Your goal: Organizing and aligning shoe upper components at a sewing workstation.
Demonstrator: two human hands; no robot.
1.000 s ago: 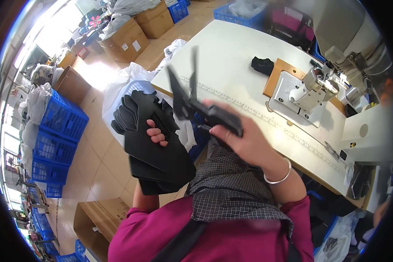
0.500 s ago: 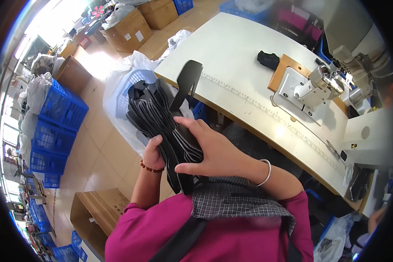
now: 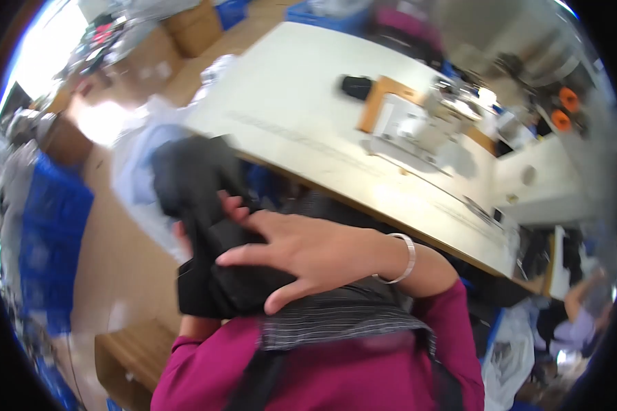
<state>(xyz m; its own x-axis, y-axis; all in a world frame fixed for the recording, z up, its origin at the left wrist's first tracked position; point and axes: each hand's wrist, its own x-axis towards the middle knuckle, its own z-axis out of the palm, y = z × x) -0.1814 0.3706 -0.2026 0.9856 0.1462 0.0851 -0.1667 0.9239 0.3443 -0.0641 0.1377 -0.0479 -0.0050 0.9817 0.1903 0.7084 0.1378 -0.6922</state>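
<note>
A thick stack of black fabric pieces [image 3: 202, 171], blurred by motion, is held upright in front of my body. My left hand [image 3: 183, 240] grips it from the left, with most of its palm and fingers hidden behind the pieces. Across the near right side of the stack lies my right hand [image 3: 315, 250], a silver bangle at its wrist. Its thumb and finger are spread apart and rest against the fabric. Below the hands, a dark checked apron [image 3: 343, 329] covers my lap.
On the right stands a white worktable [image 3: 274, 89] with a sewing machine [image 3: 425, 130] and a small black piece [image 3: 356, 87]. Behind the stack is a white plastic bag [image 3: 130, 171]. Blue crates [image 3: 55, 233] line the left; a cardboard box [image 3: 134, 356] sits lower left. Another person [image 3: 576, 322] is at far right.
The view has swung, shifting table and machine leftward in the picture. The stack's fanned layers now look gathered together, and the piece that stuck up is no longer distinct. My right hand's fingers are spread wider.
</note>
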